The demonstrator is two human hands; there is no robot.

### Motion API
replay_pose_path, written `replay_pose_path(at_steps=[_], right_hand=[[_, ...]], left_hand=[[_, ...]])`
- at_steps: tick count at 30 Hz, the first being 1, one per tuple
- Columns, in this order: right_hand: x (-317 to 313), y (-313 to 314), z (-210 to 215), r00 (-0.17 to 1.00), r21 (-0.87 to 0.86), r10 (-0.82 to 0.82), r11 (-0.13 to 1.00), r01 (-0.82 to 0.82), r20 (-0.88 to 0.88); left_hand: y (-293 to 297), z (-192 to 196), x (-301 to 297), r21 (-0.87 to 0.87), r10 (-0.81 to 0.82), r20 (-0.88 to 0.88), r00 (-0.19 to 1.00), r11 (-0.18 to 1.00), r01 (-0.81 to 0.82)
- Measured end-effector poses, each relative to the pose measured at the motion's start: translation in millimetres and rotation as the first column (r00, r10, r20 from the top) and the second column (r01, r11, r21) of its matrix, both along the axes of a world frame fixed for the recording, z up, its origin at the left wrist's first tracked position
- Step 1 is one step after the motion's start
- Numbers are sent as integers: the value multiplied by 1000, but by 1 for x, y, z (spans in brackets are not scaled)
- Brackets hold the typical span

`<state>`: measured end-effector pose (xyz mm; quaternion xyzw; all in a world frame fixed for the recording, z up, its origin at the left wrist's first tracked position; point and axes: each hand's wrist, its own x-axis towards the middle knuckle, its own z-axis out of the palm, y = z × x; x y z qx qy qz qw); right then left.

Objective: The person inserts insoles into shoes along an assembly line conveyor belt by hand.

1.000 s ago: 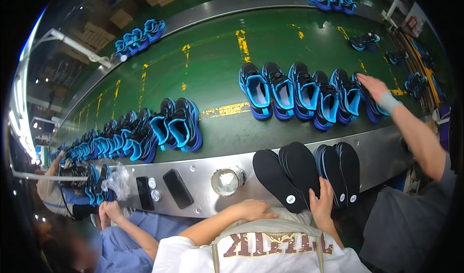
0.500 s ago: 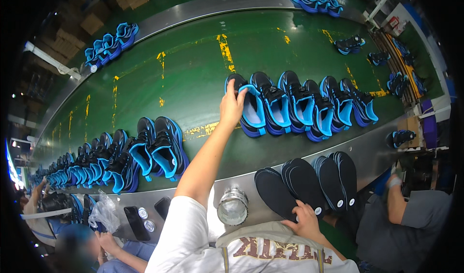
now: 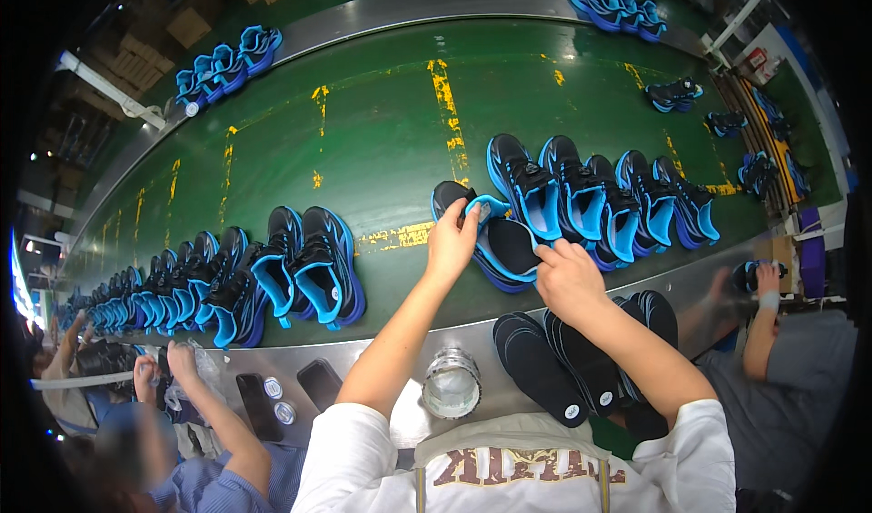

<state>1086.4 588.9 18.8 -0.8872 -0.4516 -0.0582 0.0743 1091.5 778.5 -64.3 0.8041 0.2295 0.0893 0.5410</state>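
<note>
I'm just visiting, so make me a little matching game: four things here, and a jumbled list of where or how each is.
1. Bare left hand
2. Bare right hand
3. Round transparent jar
4. Long green belt

A. Between a flat black phone and stacked black insoles
B. Holding a thin black insole at a black-and-blue shoe's opening
C. Streaked with worn yellow marks
D. Pinching that shoe near its tongue

Pairs: 1-D, 2-B, 3-A, 4-C

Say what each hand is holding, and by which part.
Left hand: black-and-blue shoe, by its tongue. Right hand: black insole, by its heel end.
</note>
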Motion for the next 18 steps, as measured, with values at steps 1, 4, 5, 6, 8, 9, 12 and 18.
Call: replay_pose_path(at_steps=[1, 4, 5, 6, 8, 9, 12, 18], right_hand=[[3, 6, -8, 999, -95, 51, 994, -50, 8], [9, 30, -41, 999, -99, -10, 995, 5, -49], [10, 39, -53, 999, -96, 1, 995, -6, -51], [13, 47, -65, 987, -110, -89, 991, 74, -133], [23, 48, -91, 953, -122, -198, 977, 174, -230], [21, 52, -89, 945, -100, -210, 977, 190, -251], [16, 50, -74, 955, -24, -160, 987, 160, -248], [41, 54, -30, 896, -439, -227, 897, 40, -381]], left_hand=[[2, -3, 0, 3, 10, -3, 1000, 1000, -10], [12, -22, 5, -62, 14, -29, 999, 998, -16], [17, -32, 5, -117, 5, 20, 1000, 993, -2], [19, -39, 8, -176, -9, 75, 997, 984, 22], [9, -27, 12, -217, -37, 35, 999, 975, 44], [10, -23, 10, -193, -63, 12, 998, 979, 64], [8, -17, 1, -139, -58, 15, 998, 988, 60], [7, 4, -1, -125, -24, 5, 1000, 992, 25]])
